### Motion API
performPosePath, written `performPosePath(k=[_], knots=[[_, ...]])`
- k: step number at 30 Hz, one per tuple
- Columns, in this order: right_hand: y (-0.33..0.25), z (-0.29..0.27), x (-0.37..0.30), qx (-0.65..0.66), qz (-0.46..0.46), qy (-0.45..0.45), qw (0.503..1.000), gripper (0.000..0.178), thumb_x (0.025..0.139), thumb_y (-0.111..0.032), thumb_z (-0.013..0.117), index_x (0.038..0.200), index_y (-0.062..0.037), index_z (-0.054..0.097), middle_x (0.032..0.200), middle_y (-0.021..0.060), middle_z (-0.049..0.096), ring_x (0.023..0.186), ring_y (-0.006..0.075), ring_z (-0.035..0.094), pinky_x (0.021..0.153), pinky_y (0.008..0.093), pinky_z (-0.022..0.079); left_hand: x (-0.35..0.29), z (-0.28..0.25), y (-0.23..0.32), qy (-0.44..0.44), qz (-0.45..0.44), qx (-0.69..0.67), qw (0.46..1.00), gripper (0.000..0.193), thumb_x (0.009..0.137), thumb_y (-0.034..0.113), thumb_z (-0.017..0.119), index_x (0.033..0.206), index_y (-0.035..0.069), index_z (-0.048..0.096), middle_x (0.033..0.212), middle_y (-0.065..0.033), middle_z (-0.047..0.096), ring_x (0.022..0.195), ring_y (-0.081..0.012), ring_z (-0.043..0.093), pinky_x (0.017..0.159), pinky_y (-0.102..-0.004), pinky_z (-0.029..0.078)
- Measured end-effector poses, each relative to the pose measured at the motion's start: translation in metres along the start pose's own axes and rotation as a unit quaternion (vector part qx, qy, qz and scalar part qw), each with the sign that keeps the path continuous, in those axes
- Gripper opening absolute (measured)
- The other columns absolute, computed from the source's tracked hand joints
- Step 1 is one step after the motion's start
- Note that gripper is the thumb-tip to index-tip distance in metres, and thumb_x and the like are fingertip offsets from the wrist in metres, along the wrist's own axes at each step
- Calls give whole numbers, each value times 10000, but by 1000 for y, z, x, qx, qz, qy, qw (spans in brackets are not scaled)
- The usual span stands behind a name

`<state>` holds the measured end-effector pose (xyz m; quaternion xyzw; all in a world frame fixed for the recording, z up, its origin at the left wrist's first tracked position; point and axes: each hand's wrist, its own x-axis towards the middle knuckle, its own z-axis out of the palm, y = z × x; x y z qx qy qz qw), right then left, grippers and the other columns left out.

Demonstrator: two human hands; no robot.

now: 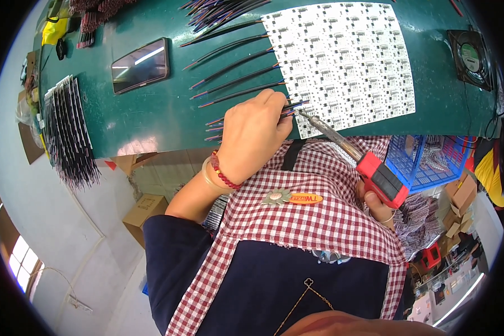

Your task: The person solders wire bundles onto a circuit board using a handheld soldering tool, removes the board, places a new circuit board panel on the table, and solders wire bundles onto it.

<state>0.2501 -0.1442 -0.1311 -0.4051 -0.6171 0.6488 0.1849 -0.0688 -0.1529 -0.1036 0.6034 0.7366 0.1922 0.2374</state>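
My left hand [255, 126] is closed on several thin dark wires [297, 105], whose ends reach over the near left corner of a white circuit board panel [341, 61]. The panel carries rows of small dark components. Held by its red and black handle, a soldering iron [347, 147] sits in my right hand [378, 206], which is partly hidden behind it. The iron's tip is at the panel's edge, right by the wire ends; whether it touches them I cannot tell. Farther along the panel's left edge, several dark wires [238, 70] stick out to the left.
On the green table [134, 112] lie a phone [140, 65], a loose wire bundle [221, 14], wired strips [70, 129] at the left and a small black fan [470, 59] at the right. A blue plastic basket [425, 165] stands below the table's right edge, near cardboard boxes [459, 199].
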Motion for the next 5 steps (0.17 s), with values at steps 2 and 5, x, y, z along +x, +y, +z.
performPosePath(k=[2, 5], knots=[[-2, 3, 2, 9, 6, 7, 1000, 228, 793, -238, 680, 763, -20, 621, 677, 76, 561, 545, 198, 555, 473, 297, 408, 0, 1, 0, 1, 2, -2, 1000, 127, 752, 100, 665, 802, 15, 585, 752, -125, 599, 608, -306, 596, 542, -385, 446], [-3, 5, 3, -77, -37, 26, 996, 261, 817, -269, 677, 770, -18, 623, 683, 78, 566, 552, 192, 566, 477, 289, 415, 0, 1, 0, 2, -1, 0, 1000, 130, 747, 94, 673, 805, 17, 585, 755, -131, 602, 607, -305, 598, 547, -388, 448]])
